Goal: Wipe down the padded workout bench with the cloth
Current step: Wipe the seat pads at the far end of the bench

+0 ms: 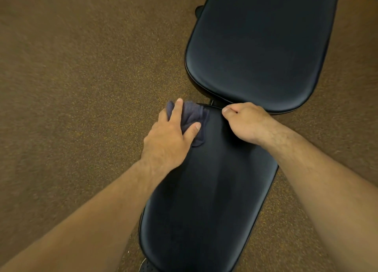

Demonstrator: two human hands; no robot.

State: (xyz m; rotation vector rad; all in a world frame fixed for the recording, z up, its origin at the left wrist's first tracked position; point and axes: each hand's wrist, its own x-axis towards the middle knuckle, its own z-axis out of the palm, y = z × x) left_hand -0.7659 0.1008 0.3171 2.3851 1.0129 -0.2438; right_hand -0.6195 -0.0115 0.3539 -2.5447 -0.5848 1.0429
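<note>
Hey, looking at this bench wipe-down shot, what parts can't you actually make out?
Head view only:
- Bench frame and legs: hidden under the near pad and far pad.
- Far pad's top end: cut off by the upper edge.
- Cloth: partly covered by the left hand.
- Right hand: fingertips curl over the pad edge, out of sight.
- Object at the bottom edge: cut off, unidentifiable.

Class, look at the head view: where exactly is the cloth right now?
The cloth is bunched under the left hand, at the far left corner of the near bench pad, by the gap before the far pad.
</note>
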